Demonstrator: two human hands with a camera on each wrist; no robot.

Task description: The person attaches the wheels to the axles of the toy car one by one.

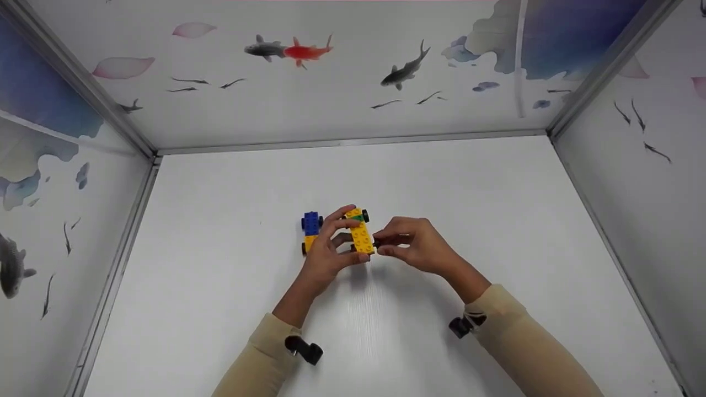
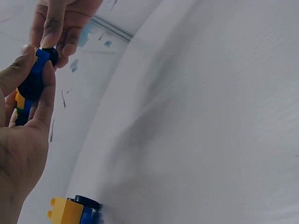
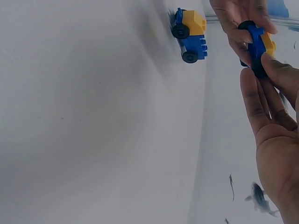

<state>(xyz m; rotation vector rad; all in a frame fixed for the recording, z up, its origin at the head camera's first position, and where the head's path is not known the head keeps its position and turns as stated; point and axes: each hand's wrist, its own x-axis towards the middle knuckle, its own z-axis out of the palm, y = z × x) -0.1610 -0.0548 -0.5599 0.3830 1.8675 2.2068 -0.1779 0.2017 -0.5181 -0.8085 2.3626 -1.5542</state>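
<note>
Lifted above the white table is a toy car point(image 1: 362, 238) with a yellow studded brick top, a green piece and black wheels. My left hand point(image 1: 325, 253) grips it along its sides; in the left wrist view the car's blue base point(image 2: 39, 60) shows between thumb and fingers. At the car's near right end, my right hand point(image 1: 416, 242) pinches a black wheel point(image 3: 259, 68) between thumb and fingers, against the blue base. A second toy car point(image 1: 311, 223), blue and yellow with black wheels, stands on the table just left of my left hand.
The white table point(image 1: 220, 309) is enclosed by a back wall point(image 1: 353, 110) and side walls printed with fish and petals. Metal strips run along the wall edges. A small black camera point(image 1: 304, 350) sits on the left sleeve, another point(image 1: 466, 325) on the right.
</note>
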